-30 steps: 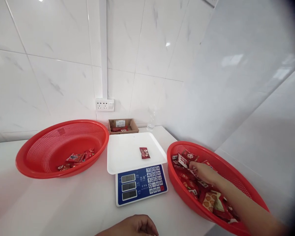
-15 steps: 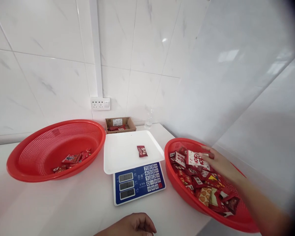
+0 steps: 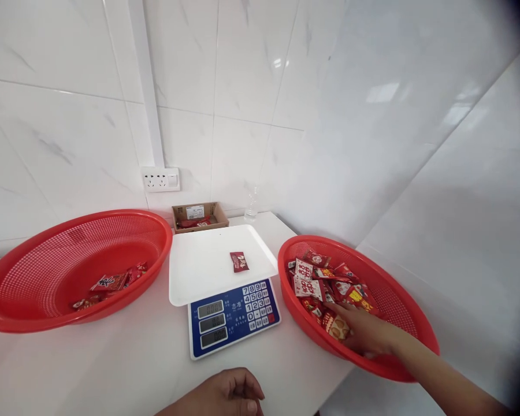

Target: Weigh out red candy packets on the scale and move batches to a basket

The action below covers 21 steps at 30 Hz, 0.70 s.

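Observation:
My right hand [image 3: 364,329] reaches into the red basket [image 3: 416,370] on the right, fingers stretched over the wrapped snacks. Its fingertips touch a packet with a yellow cookie pattern [image 3: 337,327]; the thumb side is partly hidden. White-and-red packets [image 3: 308,288] lie just beyond the fingers, with several red packets [image 3: 357,296] around them. My left hand [image 3: 229,394], at the bottom of the view, is loosely curled with a gap between thumb and fingers and nothing visible in it. On the white pan [image 3: 199,266] of a digital scale [image 3: 234,320] rests one small dark red packet [image 3: 239,262].
At the left, another red basket [image 3: 26,277] contains a few red packets [image 3: 112,283]. Behind the scale stand a small cardboard box [image 3: 219,216] with red packets and a clear bottle [image 3: 251,205]. Tiled walls [image 3: 242,81] bound the table [image 3: 134,364].
My right hand has moved nearer and lower in the right basket, away from the white-and-red packet, which now lies among the others. The view has turned slightly right.

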Tool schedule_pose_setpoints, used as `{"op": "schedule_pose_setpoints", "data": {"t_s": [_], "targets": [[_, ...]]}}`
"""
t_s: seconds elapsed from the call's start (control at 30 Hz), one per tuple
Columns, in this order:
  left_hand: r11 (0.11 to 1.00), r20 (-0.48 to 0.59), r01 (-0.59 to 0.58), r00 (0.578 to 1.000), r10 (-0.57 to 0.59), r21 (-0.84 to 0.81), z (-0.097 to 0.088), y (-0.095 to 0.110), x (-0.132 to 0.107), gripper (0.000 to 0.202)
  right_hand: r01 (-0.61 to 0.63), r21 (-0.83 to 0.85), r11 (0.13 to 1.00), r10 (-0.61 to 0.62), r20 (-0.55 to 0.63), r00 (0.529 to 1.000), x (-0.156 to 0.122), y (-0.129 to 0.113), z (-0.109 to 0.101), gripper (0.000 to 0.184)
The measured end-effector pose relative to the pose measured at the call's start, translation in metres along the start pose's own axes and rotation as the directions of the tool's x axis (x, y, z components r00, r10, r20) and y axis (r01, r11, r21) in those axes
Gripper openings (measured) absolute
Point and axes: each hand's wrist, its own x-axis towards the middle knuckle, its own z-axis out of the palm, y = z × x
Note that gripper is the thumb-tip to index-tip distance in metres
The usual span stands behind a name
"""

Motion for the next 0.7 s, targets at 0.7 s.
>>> {"op": "schedule_pose_setpoints", "data": {"t_s": [0.7], "targets": [[1.000,0.000,-0.019,1.000,0.019,0.021,-0.003,-0.002,0.002,0.050,-0.008,0.811,0.585,0.251,-0.172,0.953,0.018,0.003,-0.033,0.024]]}}
